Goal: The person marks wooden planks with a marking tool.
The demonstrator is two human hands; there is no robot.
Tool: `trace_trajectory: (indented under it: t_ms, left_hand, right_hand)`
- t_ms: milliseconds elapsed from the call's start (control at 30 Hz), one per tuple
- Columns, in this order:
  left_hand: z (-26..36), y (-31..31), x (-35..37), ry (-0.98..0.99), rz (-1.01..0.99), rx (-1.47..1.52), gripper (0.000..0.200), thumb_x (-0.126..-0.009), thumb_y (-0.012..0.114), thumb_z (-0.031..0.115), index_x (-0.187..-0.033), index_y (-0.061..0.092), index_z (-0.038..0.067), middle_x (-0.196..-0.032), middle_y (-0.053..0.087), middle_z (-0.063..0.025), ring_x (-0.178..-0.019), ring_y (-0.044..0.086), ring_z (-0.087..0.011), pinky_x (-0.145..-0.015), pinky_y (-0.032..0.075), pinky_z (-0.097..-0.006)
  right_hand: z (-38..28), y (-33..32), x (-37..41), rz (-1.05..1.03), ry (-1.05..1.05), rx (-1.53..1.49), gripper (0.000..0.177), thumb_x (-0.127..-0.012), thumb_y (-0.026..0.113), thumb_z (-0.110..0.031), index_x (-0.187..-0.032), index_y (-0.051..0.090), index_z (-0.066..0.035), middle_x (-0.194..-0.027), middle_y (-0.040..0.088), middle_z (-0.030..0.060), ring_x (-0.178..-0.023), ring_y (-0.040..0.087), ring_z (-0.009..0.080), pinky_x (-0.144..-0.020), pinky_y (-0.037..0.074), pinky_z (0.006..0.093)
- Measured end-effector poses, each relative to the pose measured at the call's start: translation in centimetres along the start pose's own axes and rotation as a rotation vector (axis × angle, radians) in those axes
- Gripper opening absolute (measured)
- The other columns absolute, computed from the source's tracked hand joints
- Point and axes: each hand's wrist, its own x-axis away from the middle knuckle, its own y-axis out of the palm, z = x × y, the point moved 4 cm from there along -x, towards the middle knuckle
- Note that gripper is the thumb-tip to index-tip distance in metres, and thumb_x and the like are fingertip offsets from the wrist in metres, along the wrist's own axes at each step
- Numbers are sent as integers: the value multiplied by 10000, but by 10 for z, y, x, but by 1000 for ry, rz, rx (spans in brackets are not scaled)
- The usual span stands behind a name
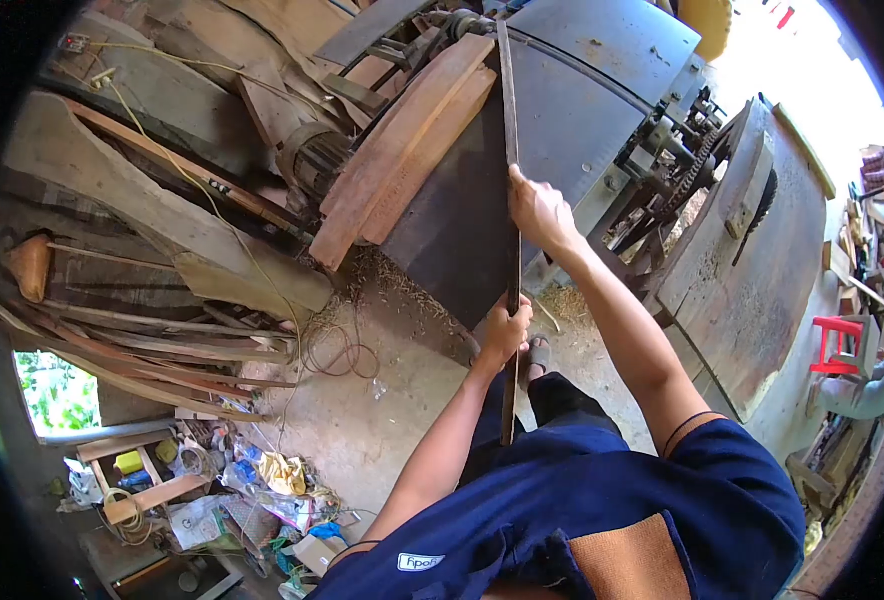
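Note:
A long, thin wooden strip runs from near my waist out over the flat metal bed of a woodworking machine. My right hand grips the strip around its middle, above the near part of the bed. Closer to my body, my left hand is wrapped round the same strip, just off the bed's front edge. Two reddish-brown boards lie on the bed's left side, one partly over the other. The far end of the strip reaches the machine's far side.
A motor sits left of the boards. At right stands a saw table with a blade sticking up. Long planks and a yellow cord are on the left. Shavings, a loose cable and scattered clutter cover parts of the floor.

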Motion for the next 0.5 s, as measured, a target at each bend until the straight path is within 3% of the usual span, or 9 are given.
trace_trajectory:
  t_ms: [133,200,300,367,400,467,500]
  left_hand:
    - [1,-1,-2,-14,-2,-4,100,-910,547,157,-988,529,97,-672,443,46,-463,390,-41,-406,356,-251]
    - [3,-1,0,-18,28,-37,95,-906,550,153,-981,533,97,-679,461,38,-469,404,-42,-409,367,-251]
    - [3,-1,-1,-22,35,-56,107,-908,564,162,-989,538,97,-690,478,34,-474,412,-43,-411,373,-253]
    - [-1,-3,-2,-39,1,-15,110,-912,573,167,-990,541,97,-695,482,31,-481,425,-46,-415,386,-258]
    - [-1,-6,-3,-60,-33,22,114,-916,581,173,-992,543,96,-699,485,28,-489,439,-48,-419,398,-262]
    - [16,-12,5,-69,-25,-28,127,-921,586,178,-1001,547,88,-711,495,23,-499,460,-59,-431,423,-270]
    - [24,-17,12,-87,-21,-73,140,-926,590,184,-1011,551,80,-724,505,17,-508,481,-69,-442,447,-277]
  right_hand:
    - [6,-8,-33,50,-37,-27,231,-943,491,-135,-1155,541,-60,-937,692,300,-912,683,501,-795,560,573]
    - [11,-12,-67,7,70,-16,221,-954,484,-148,-1122,598,-63,-1020,703,265,-956,683,481,-821,565,547]
    - [29,-6,-89,0,124,9,302,-962,490,-166,-1222,611,-74,-1085,701,254,-993,678,470,-856,559,531]
    - [41,-2,-85,223,-72,-101,391,-986,526,-241,-1343,586,-94,-976,691,314,-740,701,450,-708,563,524]
    - [45,-5,-84,223,-78,-104,391,-986,526,-241,-1343,586,-94,-976,691,314,-740,701,450,-708,563,524]
    - [58,-6,-75,140,139,-344,485,-993,539,-306,-1426,511,-89,-1160,689,242,-1056,664,452,-914,535,510]
    - [59,-11,-63,127,136,-349,547,-996,566,-357,-1456,469,-77,-1132,695,252,-942,709,423,-836,558,485]
